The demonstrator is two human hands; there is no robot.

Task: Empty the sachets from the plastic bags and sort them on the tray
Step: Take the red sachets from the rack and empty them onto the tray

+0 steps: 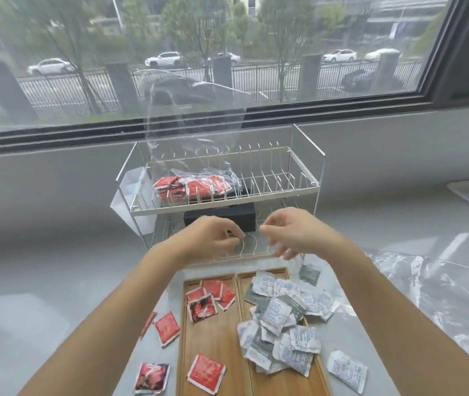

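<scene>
Both hands up at the rack: left hand and right hand pinch a clear bag, seemingly empty. Red sachets left, white sachets right on the tray, some strays. Next: the full bag above.

Quick count: 2 hands up front, left hand and right hand. 1 wooden tray with 2 compartments. Red sachets: about 5 in the tray's 9 o'clock compartment, 4 more loose on the tabletop. White sachets are too piled up to count, easily 15+. 1 wire rack at 12 o'clock holding 1 plastic bag of red ones.
</scene>
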